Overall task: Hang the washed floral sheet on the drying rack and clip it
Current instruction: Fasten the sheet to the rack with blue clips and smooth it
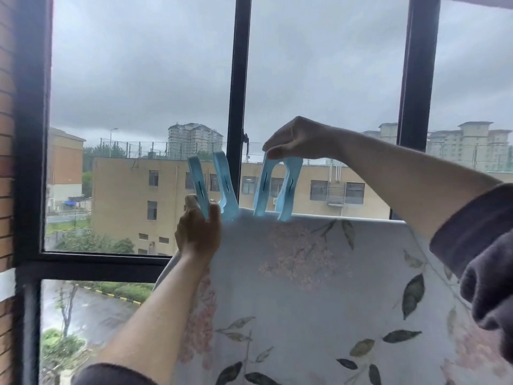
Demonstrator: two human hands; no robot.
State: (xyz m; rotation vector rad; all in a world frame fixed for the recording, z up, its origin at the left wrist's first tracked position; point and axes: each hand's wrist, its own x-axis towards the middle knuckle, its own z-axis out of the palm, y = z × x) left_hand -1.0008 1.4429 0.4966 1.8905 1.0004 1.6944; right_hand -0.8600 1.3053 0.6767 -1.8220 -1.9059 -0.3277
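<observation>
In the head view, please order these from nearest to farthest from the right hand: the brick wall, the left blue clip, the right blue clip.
1. The right blue clip, pinched by the right hand.
2. The left blue clip, further left, gripped by the left hand.
3. The brick wall, at the far left edge.

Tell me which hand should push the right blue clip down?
Right. The right hand pinches the top of the right clip, which sits on the sheet; the left hand grips the left clip.
</observation>
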